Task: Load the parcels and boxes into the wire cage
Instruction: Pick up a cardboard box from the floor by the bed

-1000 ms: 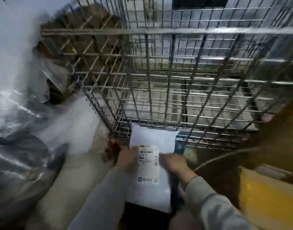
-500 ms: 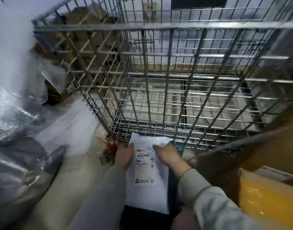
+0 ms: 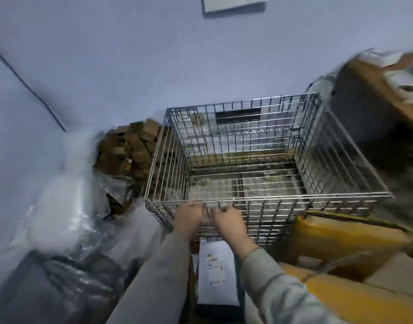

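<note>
Cage (image 3: pixel 266 160) sitting open-topped by the wall; we are gripping its front rim, left hand (image 3: pixel 190 217) and right hand (image 3: pixel 229 222) both clenched on wire, likely steadying it; parcel (image 3: pixel 216 274) lying below, unloaded

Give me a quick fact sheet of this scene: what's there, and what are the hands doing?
Cage: wire cage, open top, no parcels visible inside
Left hand: grips the cage's near top rail
Right hand: grips the same rail
White parcel: on the floor below the hands, outside the cage
Yellow box: right of the cage
</note>
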